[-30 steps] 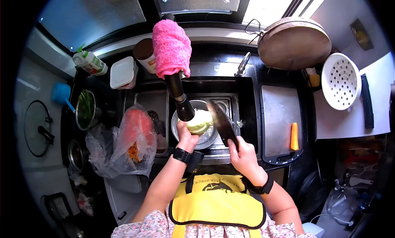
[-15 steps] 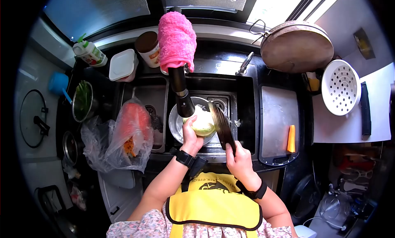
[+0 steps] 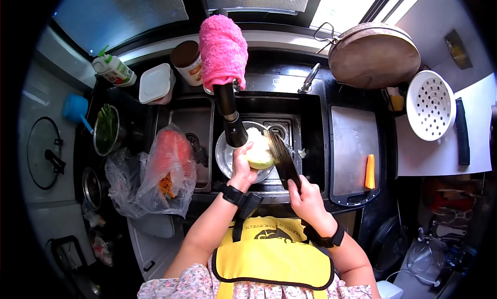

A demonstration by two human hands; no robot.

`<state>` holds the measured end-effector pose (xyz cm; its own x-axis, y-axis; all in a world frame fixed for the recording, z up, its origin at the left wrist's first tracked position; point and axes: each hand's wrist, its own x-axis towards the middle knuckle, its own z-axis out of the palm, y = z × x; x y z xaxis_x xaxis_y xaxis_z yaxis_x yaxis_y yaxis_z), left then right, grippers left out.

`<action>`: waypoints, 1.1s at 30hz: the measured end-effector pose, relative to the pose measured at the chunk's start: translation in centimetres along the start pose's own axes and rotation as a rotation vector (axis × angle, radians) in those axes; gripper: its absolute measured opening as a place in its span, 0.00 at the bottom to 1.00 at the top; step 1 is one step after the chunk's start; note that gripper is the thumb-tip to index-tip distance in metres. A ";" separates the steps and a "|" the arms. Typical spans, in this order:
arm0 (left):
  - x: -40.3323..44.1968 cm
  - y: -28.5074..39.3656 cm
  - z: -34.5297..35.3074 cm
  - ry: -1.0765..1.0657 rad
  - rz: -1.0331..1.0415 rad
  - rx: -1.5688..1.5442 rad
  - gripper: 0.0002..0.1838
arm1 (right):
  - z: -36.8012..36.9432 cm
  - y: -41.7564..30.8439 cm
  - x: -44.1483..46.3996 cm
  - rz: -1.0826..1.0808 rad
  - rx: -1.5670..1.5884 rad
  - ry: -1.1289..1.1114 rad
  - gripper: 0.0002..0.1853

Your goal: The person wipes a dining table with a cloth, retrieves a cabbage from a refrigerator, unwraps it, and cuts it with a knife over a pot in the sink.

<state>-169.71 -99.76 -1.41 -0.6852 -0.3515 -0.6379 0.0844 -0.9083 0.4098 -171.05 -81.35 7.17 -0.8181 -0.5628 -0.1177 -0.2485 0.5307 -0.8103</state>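
Over a metal bowl (image 3: 223, 162) in the sink, my left hand (image 3: 242, 164) holds a pale green, rounded vegetable (image 3: 260, 153). It grips the vegetable from the left, partly under the black faucet spout (image 3: 234, 129). My right hand (image 3: 309, 199) is closed around the handle of a wide dark knife (image 3: 282, 158). The blade points up and to the left, at the vegetable's right side; whether it touches cannot be made out. Pale scraps (image 3: 302, 153) lie in the sink to the right of the bowl.
Right of the sink, a carrot piece (image 3: 370, 171) lies on a cutting board (image 3: 353, 144). A plastic bag (image 3: 173, 175) with red and orange contents sits left. A pink cloth (image 3: 222, 50) wraps the faucet. Behind stand a lidded tub (image 3: 155, 84) and a brown-lidded jar (image 3: 187, 63).
Since the first frame, the vegetable has turned in my left hand and shows more of its white cut face. The knife has shifted slightly beside it, and the whole view has moved a little.
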 end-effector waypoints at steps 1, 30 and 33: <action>0.1 -0.4 0.1 -0.042 0.023 0.012 0.20 | -0.1 0.2 -0.2 -0.020 -0.015 0.014 0.06; -0.1 2.2 -1.0 -0.288 0.007 0.133 0.30 | -5.3 1.5 -0.6 -0.499 -0.526 -0.025 0.25; -0.3 2.2 -1.6 -0.371 -0.103 0.103 0.34 | -6.0 2.2 -0.5 -0.564 -0.554 -0.034 0.28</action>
<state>-168.14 -102.03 -1.41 -0.9029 -0.1369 -0.4075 -0.0582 -0.9003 0.4313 -174.30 -76.12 8.88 -0.4775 -0.8553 0.2012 -0.8505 0.3925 -0.3500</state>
